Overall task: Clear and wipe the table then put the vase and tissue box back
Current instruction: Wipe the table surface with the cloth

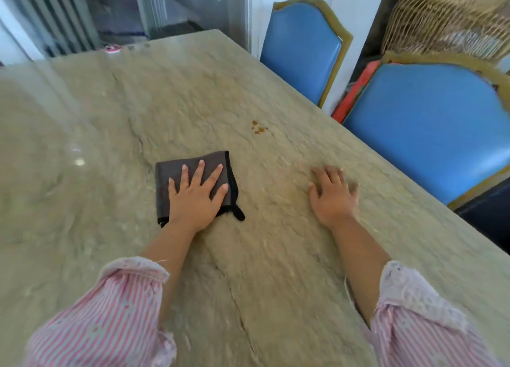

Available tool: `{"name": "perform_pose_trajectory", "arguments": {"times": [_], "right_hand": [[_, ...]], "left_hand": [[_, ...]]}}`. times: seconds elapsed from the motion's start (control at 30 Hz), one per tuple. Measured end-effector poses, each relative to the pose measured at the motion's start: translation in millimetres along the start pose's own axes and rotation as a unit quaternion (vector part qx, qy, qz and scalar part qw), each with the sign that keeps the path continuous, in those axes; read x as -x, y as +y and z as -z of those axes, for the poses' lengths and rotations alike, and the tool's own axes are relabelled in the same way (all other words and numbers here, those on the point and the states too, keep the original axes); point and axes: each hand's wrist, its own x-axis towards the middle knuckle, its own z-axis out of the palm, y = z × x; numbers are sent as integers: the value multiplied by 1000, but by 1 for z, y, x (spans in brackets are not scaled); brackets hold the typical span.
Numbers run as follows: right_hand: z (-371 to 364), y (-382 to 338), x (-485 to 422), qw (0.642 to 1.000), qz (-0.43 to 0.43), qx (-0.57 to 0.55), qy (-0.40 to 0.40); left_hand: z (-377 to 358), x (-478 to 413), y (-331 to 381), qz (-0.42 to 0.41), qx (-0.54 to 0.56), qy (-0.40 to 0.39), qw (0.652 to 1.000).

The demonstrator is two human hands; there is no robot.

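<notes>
This looks like the wiping step. The left hand, fingers spread, presses the gray cloth on the table. The right hand lies flat nearby, to the right. Next, slide the cloth far-right onto the brown spot.

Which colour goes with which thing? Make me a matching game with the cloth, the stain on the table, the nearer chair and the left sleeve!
Things:
1. cloth
2. stain
3. nearer chair
4. left sleeve

Colours:
A. blue
B. pink and white stripes
C. dark grey
D. brown

Pairs: 1-C, 2-D, 3-A, 4-B
</notes>
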Motion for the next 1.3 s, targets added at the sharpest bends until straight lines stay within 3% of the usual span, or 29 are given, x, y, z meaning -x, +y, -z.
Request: {"name": "perform_pose_trajectory", "arguments": {"times": [0.17,0.27,0.4,0.53,0.7,0.8,0.93,1.1,1.2,1.3], "right_hand": [[-7,3,-7,1000,5,11,29],[-10,4,-9,999,3,3,42],[-9,5,-7,999,3,4,47],[-10,3,-5,999,4,-3,54],[-10,2,-8,998,5,-3,56],[-11,3,-9,999,7,-2,52],[-7,3,-8,999,0,-8,46],[-6,1,-5,999,4,-13,41],[-7,1,-5,999,3,-15,33],[-7,1,-5,1000,1,-13,23]], "left_hand": [[7,-94,20,43,11,-10,999],[1,-107,62,-15,9,-37,999],[-13,-54,81,-92,6,-30,995],[-3,-56,29,-17,1,1,1000],[17,-148,21,104,22,-17,994],[9,-165,79,34,28,-44,998],[-7,-111,121,-59,5,-51,997],[-4,-69,45,66,5,-4,998],[14,-103,7,143,16,-9,990],[26,-161,9,161,16,-18,987]]}}
